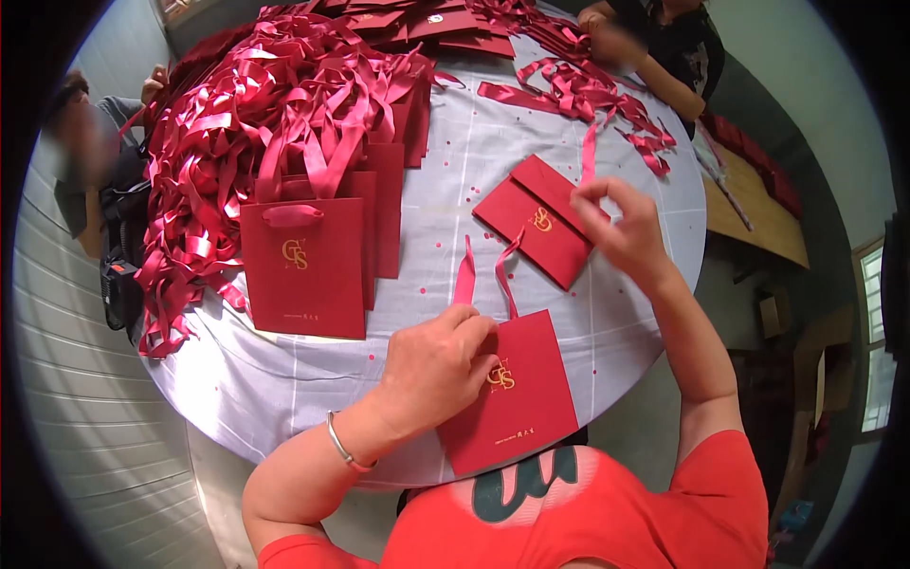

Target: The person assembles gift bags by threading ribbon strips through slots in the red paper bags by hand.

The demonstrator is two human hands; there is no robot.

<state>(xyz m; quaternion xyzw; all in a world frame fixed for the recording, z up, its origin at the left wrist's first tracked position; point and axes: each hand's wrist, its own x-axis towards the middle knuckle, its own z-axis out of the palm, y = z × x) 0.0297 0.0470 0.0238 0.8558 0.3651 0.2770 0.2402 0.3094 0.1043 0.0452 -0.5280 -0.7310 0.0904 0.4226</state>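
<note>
Two hands of mine are at work: my left hand [441, 365] is closed on the upper left edge of a red bag [526, 394] at the table's near side, while my right hand [621, 228], thumb and forefinger curled together, is beside a ribbon [589, 156], its grip unclear to me. Near it lies a folded bag [536, 213]; farther left, upright bags [303, 261] stand before heaped ribbons [284, 95].

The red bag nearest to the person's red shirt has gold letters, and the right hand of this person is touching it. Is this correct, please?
Not quite: in the head view, it is the left hand that touches this red bag, not the right. The gold letters are as you say.
</note>
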